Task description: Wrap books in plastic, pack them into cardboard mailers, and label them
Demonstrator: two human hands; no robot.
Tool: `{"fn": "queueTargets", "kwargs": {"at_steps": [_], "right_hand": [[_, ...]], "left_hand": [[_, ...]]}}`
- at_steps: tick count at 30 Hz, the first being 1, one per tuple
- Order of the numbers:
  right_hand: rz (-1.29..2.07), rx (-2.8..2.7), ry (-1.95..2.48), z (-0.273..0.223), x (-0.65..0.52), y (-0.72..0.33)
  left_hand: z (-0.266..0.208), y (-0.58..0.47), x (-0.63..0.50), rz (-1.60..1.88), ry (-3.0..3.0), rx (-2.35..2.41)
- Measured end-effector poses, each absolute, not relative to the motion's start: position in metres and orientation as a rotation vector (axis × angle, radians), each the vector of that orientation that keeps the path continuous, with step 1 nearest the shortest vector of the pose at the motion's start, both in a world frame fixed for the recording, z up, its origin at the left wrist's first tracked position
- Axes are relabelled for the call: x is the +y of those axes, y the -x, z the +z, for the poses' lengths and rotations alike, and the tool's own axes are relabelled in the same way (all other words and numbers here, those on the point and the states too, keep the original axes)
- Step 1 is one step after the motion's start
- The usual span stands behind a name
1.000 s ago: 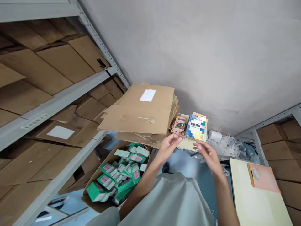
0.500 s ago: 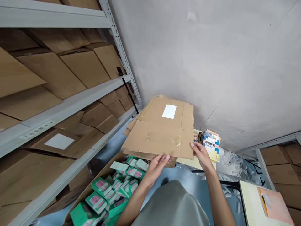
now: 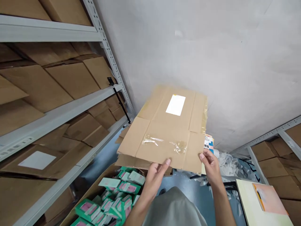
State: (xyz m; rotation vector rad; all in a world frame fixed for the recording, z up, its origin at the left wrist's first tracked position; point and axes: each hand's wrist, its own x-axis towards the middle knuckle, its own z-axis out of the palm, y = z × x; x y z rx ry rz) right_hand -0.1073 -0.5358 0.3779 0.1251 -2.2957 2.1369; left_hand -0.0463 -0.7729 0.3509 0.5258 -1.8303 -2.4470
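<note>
A flattened cardboard box with a white label and clear tape tilts up in front of me. My left hand grips its near edge, thumb on top and fingers underneath. At the near right corner, my right hand pinches the same sheet. More flattened cardboard shows below its left side. Behind my right hand, a book with a blue and white cover is partly hidden by the sheet.
Left, a grey metal shelf holds cardboard boxes. Below it stands an open carton of green and pink boxes. At right are a pale table with an orange-pink folder, crumpled white paper and another shelf. A grey wall rises ahead.
The top cardboard sheet has lifted off the stack and come closer, shifting right. Both hands move with it. My view has turned slightly, and the book is now more covered.
</note>
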Motion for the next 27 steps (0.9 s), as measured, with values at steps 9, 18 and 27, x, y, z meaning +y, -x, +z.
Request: {"fn": "queueTargets", "kwargs": {"at_steps": [9,18,27], "right_hand": [[2.02,-2.216,0.325,0.337,-0.394,0.056],[1.504,-1.779,1.019,0.294,-0.179,-0.073],[1.188,-1.425,1.425,0.237,-0.046,-0.241]], "left_hand": [[0.366,0.075,-0.644,-2.663,-0.064,-1.825],[0.34,0.082,-0.489,-2.726,0.188,-2.016],[0.299,0.075,-0.303,-2.624,0.755,-2.686]]}}
